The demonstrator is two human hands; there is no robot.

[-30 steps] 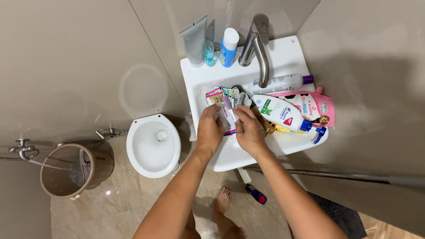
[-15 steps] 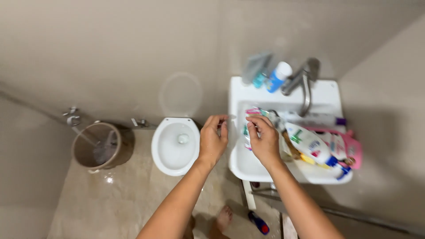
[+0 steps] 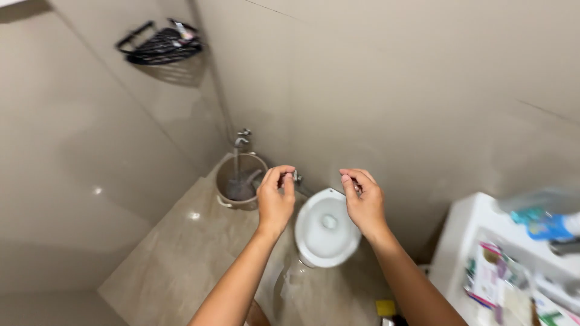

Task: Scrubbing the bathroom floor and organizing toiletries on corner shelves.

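**Toilet bowl below two raised hands, nothing let go that we can see**

Toilet bowl [image 3: 326, 232] sits at the lower centre of the frame, white, lid up, with water in its basin and nothing else that we can make out inside it. We hold both hands over it. Our left hand [image 3: 275, 202] hangs just left of the bowl's rim, and our right hand [image 3: 364, 205] hangs over its upper right edge. The two hands are apart and do not touch the bowl.

On each hand the fingers [image 3: 279, 175] are curled in, with thumb and forefinger tips pressed together as if nipping something small. A dark speck shows at the right hand's fingertips, but it is too small for us to say what it is. We cannot tell whether the left hand grips anything at all.

As we judge it, the work is at a midpoint. The hands are up and closed, nothing lies on the tiled floor [image 3: 175, 265] beneath them, and nothing floats in the bowl.

Left of the bowl a brown bucket [image 3: 220, 181] stands under a wall tap [image 3: 241, 137]. A black wire basket [image 3: 160, 45] hangs in the upper left corner. At the lower right edge of the frame a white washbasin [image 3: 465, 241] carries blurred sachets [image 3: 486, 281] and a blue bottle [image 3: 547, 226], well apart from both hands.
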